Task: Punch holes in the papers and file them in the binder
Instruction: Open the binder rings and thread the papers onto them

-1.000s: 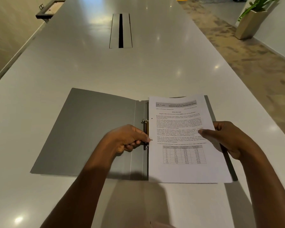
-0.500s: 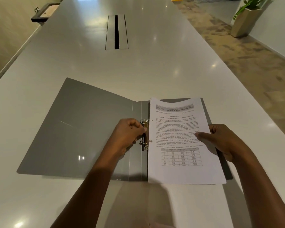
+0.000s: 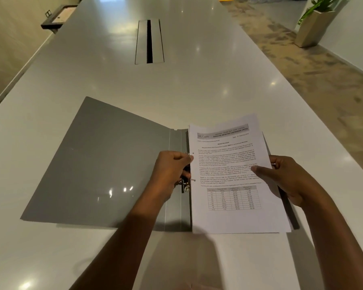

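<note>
Found fingers of left hand (image 3: 172, 170) curled close together on the ring mechanism (image 3: 186, 186) at frame centre; rings open or closed, cannot tell. Found right hand (image 3: 289, 181) pinching the papers (image 3: 228, 181) at centre right, thumb on top, fingers underneath. Noted two punched holes along the sheets' left margin, just beside the rings, with the stack lying over the right cover of the open binder (image 3: 113, 164). Judged punching done, filing in hand. Next move, by judgement: lining holes over the prongs, lowering squarely, closing the clasp. Noted room on the table (image 3: 176, 91) toward upper frame, up to the cable slot (image 3: 149, 41); table's right edge near the right hand.
</note>
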{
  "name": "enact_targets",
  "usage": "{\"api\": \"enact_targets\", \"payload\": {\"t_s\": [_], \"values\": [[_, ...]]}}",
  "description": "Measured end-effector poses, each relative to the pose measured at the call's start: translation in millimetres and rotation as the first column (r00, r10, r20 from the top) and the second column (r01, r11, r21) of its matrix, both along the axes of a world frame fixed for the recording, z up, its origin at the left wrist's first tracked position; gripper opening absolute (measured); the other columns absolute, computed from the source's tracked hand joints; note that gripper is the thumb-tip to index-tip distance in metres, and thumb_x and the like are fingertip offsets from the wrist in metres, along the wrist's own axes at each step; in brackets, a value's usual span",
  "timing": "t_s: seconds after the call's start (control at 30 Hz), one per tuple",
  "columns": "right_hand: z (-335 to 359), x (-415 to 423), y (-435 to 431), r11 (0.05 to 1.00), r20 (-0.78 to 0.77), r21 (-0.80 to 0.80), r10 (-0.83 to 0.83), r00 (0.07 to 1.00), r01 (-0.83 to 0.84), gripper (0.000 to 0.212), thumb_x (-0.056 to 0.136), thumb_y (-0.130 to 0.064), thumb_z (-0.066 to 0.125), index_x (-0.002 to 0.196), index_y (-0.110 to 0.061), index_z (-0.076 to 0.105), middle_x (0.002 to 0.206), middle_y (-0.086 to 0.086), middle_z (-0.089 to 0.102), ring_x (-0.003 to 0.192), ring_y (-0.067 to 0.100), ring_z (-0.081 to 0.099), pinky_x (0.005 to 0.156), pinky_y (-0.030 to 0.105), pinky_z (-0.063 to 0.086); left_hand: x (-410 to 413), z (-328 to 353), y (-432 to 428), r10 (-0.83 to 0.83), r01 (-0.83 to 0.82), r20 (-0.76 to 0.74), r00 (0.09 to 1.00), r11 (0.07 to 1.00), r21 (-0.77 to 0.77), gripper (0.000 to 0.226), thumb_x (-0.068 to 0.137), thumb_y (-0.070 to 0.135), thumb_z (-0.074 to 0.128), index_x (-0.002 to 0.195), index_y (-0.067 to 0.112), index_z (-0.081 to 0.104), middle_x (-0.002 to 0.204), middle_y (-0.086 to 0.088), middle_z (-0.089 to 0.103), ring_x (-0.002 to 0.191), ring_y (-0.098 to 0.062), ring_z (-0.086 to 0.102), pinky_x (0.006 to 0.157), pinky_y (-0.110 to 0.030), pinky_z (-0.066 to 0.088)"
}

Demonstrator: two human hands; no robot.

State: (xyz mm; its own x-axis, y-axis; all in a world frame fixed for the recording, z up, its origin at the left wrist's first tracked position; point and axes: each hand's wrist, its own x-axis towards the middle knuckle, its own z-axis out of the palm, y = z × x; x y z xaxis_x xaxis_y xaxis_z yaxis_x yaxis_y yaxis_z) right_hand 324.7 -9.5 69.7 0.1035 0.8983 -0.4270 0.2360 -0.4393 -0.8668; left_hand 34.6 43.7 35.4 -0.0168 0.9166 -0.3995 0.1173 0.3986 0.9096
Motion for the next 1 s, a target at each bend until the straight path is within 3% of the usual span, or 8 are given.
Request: {"api": "enact_targets", "payload": {"t_s": [0.27,0.63,1.0], "values": [[2,-1,1,1.0,0.021,0.004,-0.002,1.0,0.002,0.024,0.096,-0.016,0.072,0.12,-0.02,0.076,0.116,-0.004,0.08,0.105,0.025,0.077,0.103,0.054,0.055,4,-6,2,0.206,-0.19,0.17,0.964,0.976,-0.111,0.013,0.093,0.015,0.08,0.098,0.003,0.079,0.081,-0.011,0.079,0.05,-0.011,0.054,0.043,-0.023,0.04],[11,-14,1,0.999,0.061,0.025,0.02,0.998,-0.022,0.019,0.097,-0.016,0.071,0.111,-0.028,0.077,0.112,-0.01,0.08,0.103,0.018,0.077,0.099,0.048,0.057,7,-14,-3,0.305,-0.303,0.126,0.944,0.952,-0.031,0.008,0.092,0.016,0.08,0.091,0.007,0.081,0.075,-0.01,0.077,0.051,-0.014,0.055,0.043,-0.024,0.043],[9,-13,0,1.0,0.073,0.021,-0.025,0.997,0.024,0.018,0.096,-0.013,0.072,0.11,-0.023,0.078,0.116,-0.004,0.08,0.105,0.023,0.076,0.103,0.053,0.055,10,-10,3,0.276,-0.261,0.121,0.953,0.957,-0.127,0.015,0.09,0.017,0.081,0.089,0.003,0.077,0.078,-0.01,0.073,0.049,-0.012,0.051,0.036,-0.02,0.038]]}}
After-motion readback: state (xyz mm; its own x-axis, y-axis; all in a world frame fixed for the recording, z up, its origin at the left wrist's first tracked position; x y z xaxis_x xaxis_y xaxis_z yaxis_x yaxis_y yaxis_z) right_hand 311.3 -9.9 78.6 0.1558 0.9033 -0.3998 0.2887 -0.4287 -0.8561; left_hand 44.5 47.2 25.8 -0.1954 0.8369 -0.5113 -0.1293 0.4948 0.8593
